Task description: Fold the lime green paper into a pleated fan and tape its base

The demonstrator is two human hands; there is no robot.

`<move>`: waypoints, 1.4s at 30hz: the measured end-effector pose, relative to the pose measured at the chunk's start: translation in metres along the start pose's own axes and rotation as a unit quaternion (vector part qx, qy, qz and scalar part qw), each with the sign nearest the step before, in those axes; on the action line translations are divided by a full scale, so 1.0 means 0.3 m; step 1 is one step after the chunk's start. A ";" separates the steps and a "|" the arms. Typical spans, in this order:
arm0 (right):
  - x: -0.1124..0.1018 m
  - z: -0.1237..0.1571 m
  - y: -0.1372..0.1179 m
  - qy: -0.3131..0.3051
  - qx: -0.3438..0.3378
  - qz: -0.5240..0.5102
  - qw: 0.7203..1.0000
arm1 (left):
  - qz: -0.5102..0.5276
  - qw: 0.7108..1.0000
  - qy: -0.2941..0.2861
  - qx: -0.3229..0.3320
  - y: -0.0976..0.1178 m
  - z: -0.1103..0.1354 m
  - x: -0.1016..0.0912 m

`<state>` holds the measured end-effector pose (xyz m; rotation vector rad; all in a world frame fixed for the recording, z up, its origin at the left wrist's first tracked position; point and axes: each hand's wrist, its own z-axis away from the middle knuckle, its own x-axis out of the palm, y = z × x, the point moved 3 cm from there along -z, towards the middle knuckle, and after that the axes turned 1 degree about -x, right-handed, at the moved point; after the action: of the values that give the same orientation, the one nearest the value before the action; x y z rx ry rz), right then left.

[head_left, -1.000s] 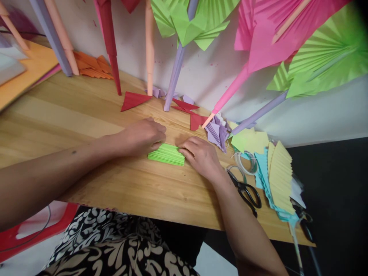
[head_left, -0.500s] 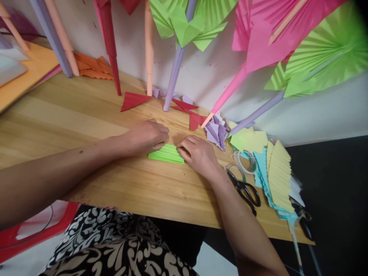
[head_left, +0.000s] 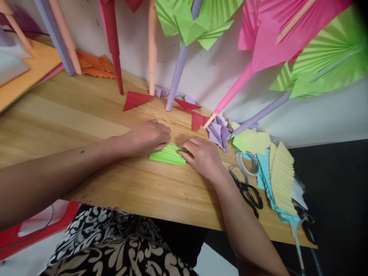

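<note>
A pleated green paper strip (head_left: 167, 155) lies flat on the wooden table (head_left: 86, 115) in front of me. My left hand (head_left: 148, 137) rests on its left end with the fingers curled down onto the folds. My right hand (head_left: 202, 155) presses its right end, fingers bent over the paper edge. Both hands pinch the pleats together against the tabletop.
Black scissors (head_left: 247, 192) and a clear tape roll (head_left: 246, 163) lie right of my right hand. Yellow pleated paper (head_left: 281, 178) on blue sheets sits at the table's right end. Red (head_left: 135, 99) and purple scraps (head_left: 219, 132) lie by the wall, under paper fans on sticks.
My hands have drawn slightly closer over the green pleats; the right fingers now cover more of the strip's right end. The view has shifted a little.
</note>
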<state>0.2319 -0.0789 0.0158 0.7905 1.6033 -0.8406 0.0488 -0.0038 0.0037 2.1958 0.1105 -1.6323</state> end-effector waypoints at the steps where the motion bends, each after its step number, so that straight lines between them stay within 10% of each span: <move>1: -0.001 0.000 -0.003 -0.001 -0.004 0.009 1.000 | 0.001 1.000 -0.001 -0.001 0.002 0.000 -0.001; 42: 0.004 -0.010 -0.016 0.022 -0.006 0.055 0.998 | 0.016 1.000 -0.012 0.017 0.031 0.007 -0.017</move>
<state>0.2260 -0.0788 0.0157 0.8872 1.5871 -0.7391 0.0480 -0.0122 0.0104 2.1925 0.0411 -1.6537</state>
